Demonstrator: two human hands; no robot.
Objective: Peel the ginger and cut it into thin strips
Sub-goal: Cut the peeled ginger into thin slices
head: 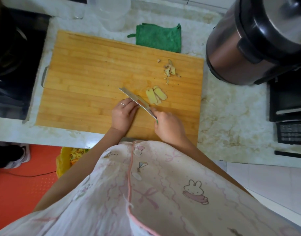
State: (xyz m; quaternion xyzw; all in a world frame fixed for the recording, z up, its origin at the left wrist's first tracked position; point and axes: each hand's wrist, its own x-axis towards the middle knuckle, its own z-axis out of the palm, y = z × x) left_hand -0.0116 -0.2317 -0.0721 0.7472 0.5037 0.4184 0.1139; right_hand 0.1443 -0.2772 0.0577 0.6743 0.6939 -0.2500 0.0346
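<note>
We see right hand [168,126] wrapped round knife [129,96] handle, blade slanting across cutting board [88,74]. Left hand [123,114] curled beside blade as guide; what it pins, we cannot tell. Ginger slices [155,96] fanned just beyond blade; peel scraps [170,70] parked near far right corner.

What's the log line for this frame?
phase: slicing; right hand: grips knife; left hand: fingertips at blade; ginger slices: beside blade; peels: far right

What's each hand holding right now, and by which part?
Right hand has its grip on the knife, by the handle. Left hand sits curled against the blade's side; whether it pins anything underneath cannot be told.
</note>
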